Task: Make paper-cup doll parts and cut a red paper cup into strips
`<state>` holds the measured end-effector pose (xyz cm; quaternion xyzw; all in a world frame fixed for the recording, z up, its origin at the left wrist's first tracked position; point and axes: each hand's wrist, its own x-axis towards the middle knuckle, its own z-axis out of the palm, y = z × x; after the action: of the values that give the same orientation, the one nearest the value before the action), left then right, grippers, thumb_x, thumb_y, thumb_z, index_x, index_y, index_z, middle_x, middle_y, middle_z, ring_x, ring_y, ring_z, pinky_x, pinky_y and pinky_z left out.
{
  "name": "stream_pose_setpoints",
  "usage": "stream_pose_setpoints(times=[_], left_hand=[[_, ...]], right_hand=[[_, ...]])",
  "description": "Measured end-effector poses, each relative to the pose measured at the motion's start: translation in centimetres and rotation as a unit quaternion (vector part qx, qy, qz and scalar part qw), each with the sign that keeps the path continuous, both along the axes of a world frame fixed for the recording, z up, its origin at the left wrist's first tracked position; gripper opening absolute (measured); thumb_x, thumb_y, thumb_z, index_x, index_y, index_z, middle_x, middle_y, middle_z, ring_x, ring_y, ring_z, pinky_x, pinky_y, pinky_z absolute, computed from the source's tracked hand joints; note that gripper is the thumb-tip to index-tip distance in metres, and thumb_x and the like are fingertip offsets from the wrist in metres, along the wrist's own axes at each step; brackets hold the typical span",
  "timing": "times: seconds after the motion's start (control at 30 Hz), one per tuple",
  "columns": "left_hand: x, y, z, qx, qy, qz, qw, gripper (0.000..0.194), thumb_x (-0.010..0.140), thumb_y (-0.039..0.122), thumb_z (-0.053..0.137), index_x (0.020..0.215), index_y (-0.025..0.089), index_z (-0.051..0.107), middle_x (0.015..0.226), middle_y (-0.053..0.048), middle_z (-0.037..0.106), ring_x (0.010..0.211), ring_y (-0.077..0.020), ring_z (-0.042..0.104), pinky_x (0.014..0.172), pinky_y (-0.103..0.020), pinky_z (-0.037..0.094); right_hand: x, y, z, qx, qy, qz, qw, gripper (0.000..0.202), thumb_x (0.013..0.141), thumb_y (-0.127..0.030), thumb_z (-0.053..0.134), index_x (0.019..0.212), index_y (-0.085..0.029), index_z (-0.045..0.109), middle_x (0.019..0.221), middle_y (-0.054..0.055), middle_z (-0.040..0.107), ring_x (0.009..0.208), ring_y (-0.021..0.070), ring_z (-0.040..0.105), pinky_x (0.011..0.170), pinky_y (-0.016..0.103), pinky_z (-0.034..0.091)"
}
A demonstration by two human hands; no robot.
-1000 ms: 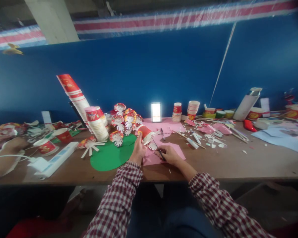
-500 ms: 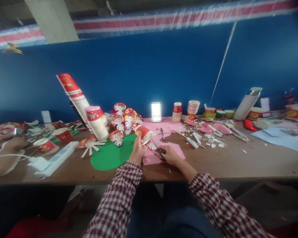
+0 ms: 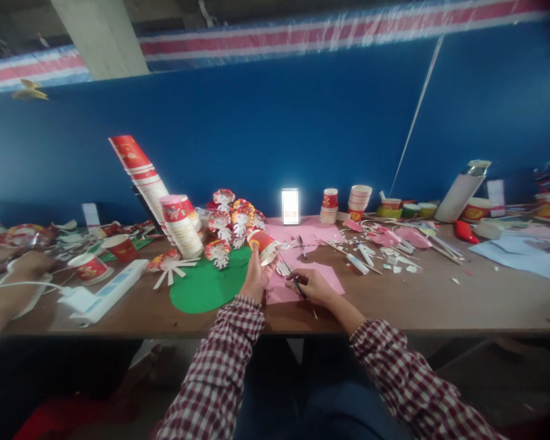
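Note:
A red and white paper cup [image 3: 262,242] is held tilted in my left hand [image 3: 255,274], its open end turned toward the right. My right hand [image 3: 315,286] grips a slim dark tool [image 3: 297,283] with a thin, light tip that points up toward the cup. Whether it is a knife, scissors or a pen cannot be made out. Beneath both hands lies pink paper [image 3: 329,278], with a black pen [image 3: 301,246] on it just beyond. Left of my left hand is a rounded green sheet [image 3: 200,290], and several cut paper figures with red frilled tops [image 3: 219,252] stand around its far edge.
A tall leaning stack of paper cups [image 3: 140,171] stands at the left, behind a white power strip [image 3: 114,293]. Another person's hand [image 3: 30,267] is at the far left. Paper scraps [image 3: 396,260], a glue tube [image 3: 357,264] and a white flask [image 3: 461,192] are to the right.
The whole view has shifted slightly, moving things a little to the right. My left hand tilts the cup a bit differently; my right hand keeps its grip on the tool.

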<state>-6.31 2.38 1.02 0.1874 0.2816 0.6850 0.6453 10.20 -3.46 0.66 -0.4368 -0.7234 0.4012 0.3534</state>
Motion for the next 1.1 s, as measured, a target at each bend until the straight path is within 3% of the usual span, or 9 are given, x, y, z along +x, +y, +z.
stream_pose_setpoints(times=[0.3,1.1], left_hand=[[0.12,0.04,-0.12,0.005,0.0,-0.002,1.0,0.047,0.079,0.054,0.057,0.108,0.017,0.058,0.09,-0.009,0.067,0.075,-0.0157,0.064,0.071,-0.029,0.053],[0.23,0.0,-0.35,-0.013,0.002,-0.004,1.0,0.049,0.078,0.056,0.057,0.108,0.017,0.06,0.082,-0.006,0.068,0.071,-0.0157,0.065,0.074,-0.032,0.053]], right_hand=[[0.03,-0.09,0.06,0.006,-0.017,0.0,1.0,0.037,0.075,-0.048,0.063,0.09,-0.015,0.067,0.06,0.001,0.059,0.051,0.0112,0.05,0.048,0.021,0.036],[-0.02,-0.09,0.06,0.018,-0.028,-0.002,0.999,0.034,0.076,-0.045,0.061,0.091,-0.015,0.067,0.064,0.002,0.062,0.053,0.0116,0.052,0.05,0.022,0.038]])
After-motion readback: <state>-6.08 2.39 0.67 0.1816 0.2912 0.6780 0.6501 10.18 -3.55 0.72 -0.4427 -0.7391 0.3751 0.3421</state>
